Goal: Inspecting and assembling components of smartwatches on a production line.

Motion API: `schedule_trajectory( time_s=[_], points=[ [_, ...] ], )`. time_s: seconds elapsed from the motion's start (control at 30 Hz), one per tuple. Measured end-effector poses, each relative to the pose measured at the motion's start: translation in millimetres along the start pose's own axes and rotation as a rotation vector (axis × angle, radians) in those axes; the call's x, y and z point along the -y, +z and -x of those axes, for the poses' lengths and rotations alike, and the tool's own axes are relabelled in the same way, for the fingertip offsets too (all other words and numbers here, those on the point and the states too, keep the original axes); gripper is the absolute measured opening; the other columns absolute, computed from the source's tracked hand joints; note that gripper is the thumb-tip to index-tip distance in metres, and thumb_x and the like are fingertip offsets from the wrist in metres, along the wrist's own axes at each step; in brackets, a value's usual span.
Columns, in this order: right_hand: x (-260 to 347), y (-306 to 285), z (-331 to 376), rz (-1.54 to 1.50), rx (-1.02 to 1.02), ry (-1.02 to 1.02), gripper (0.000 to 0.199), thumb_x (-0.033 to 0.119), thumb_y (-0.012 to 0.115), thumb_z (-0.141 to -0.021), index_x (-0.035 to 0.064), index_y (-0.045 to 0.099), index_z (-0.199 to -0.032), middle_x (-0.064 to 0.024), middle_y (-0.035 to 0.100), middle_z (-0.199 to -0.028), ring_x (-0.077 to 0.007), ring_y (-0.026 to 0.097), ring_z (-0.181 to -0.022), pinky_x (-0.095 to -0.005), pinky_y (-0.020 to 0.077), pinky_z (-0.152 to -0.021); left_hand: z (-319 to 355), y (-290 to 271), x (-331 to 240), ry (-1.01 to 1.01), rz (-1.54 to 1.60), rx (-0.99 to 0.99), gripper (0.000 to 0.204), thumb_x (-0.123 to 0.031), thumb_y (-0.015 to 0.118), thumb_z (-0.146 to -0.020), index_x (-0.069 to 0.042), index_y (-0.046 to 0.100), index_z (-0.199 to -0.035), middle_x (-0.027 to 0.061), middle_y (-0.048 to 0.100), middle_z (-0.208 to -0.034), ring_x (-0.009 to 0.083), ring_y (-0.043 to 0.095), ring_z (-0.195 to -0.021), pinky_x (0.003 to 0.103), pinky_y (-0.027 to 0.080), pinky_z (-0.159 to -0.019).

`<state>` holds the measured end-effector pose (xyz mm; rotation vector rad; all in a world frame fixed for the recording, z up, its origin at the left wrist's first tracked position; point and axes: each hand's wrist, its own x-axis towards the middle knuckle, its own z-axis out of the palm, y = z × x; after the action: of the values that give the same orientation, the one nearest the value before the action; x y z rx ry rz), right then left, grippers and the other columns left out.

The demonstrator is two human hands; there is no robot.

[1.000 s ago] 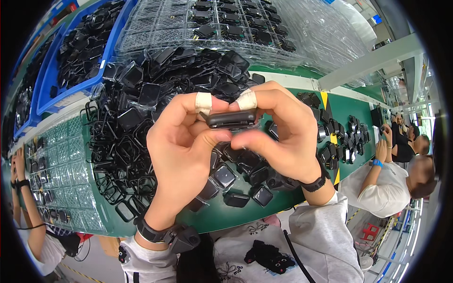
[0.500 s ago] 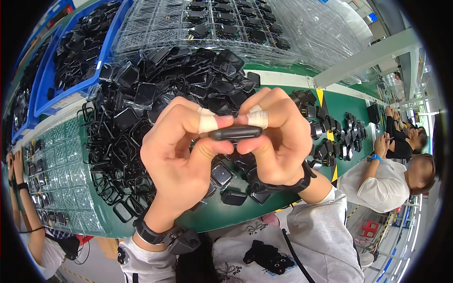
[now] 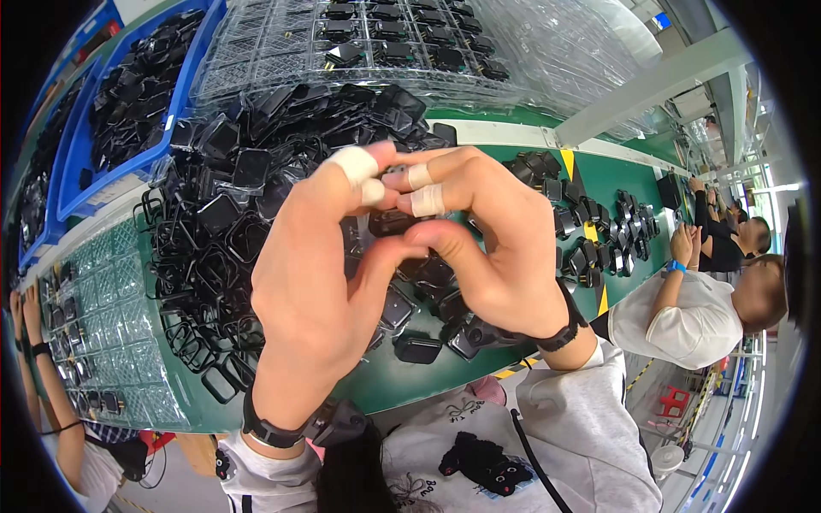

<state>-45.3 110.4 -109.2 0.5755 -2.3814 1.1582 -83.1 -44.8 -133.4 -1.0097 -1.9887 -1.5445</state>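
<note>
My left hand (image 3: 308, 269) and my right hand (image 3: 509, 239) meet over the bench, fingers curled round a small black rounded case (image 3: 392, 224), like a smartwatch body. Most of it is hidden behind the fingers and thumbs. Both thumb tips come together just below it. White tape wraps several fingertips on the two hands. Under them lie loose black square watch bodies, one of them (image 3: 417, 348) near the bench's front edge. To the left of my left hand is a heap of black open frames (image 3: 201, 329).
Beyond my hands rises a pile of black covers (image 3: 248, 167). Clear plastic trays (image 3: 248, 64) hold black parts at the back; another tray (image 3: 128, 342) lies left. Blue bins (image 3: 171, 141) stand far left. A white post (image 3: 650, 85) crosses at right, near seated co-workers (image 3: 658, 321).
The black case, earlier held level and edge-on in my fingertips, is now mostly covered. My left fingers have lifted and shifted over it, and my thumbs have come together.
</note>
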Motion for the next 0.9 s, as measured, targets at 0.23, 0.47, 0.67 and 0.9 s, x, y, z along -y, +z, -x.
schedule_trajectory(
  time_s=[0.23, 0.47, 0.67, 0.9],
  points=[
    [7.8, -0.9, 11.4, 0.021, -0.060, -0.029, 0.018, -0.011, 0.059, -0.075, -0.0012, 0.053, -0.088, -0.0144, 0.060, -0.083, -0.0262, 0.060, -0.080, -0.0321, 0.0489, -0.069, 3.6, -2.6, -17.2, -0.137, 0.156, -0.033, 0.050, 0.015, 0.070, -0.064, 0.003, 0.048, -0.108, 0.0093, 0.058, -0.098, 0.0122, 0.058, -0.081, 0.024, 0.052, -0.071],
    [17.1, -10.7, 23.3, -0.197, -0.094, -0.195, 0.028, 0.009, 0.070, -0.076, -0.0031, 0.053, -0.094, -0.0143, 0.058, -0.084, -0.0241, 0.057, -0.076, -0.0325, 0.0462, -0.067, 11.3, -8.9, -43.1, -0.348, 0.504, -0.064, 0.042, 0.019, 0.066, -0.062, -0.002, 0.044, -0.091, 0.0070, 0.053, -0.084, 0.0124, 0.054, -0.076, 0.023, 0.048, -0.069],
    [32.7, -19.2, 71.2, -0.094, -0.056, -0.186, 0.037, 0.023, 0.072, -0.078, -0.0026, 0.052, -0.096, -0.0129, 0.059, -0.082, -0.0200, 0.052, -0.070, -0.0321, 0.0423, -0.063, 46.4, -1.4, -68.1, -0.506, 0.760, -0.062, 0.044, 0.014, 0.072, -0.059, -0.006, 0.042, -0.084, 0.0028, 0.048, -0.076, 0.0136, 0.052, -0.072, 0.027, 0.048, -0.071],
    [33.7, -24.0, 158.2, 0.079, -0.007, 0.503, 0.042, 0.009, 0.077, -0.071, -0.0019, 0.052, -0.103, -0.0129, 0.062, -0.097, -0.0219, 0.063, -0.089, -0.0300, 0.0484, -0.080, 120.2, 14.0, -52.9, -0.314, 0.005, 0.230, 0.037, 0.001, 0.074, -0.060, -0.002, 0.059, -0.093, 0.0099, 0.061, -0.104, 0.0280, 0.056, -0.093, 0.035, 0.045, -0.080]
  ],
)
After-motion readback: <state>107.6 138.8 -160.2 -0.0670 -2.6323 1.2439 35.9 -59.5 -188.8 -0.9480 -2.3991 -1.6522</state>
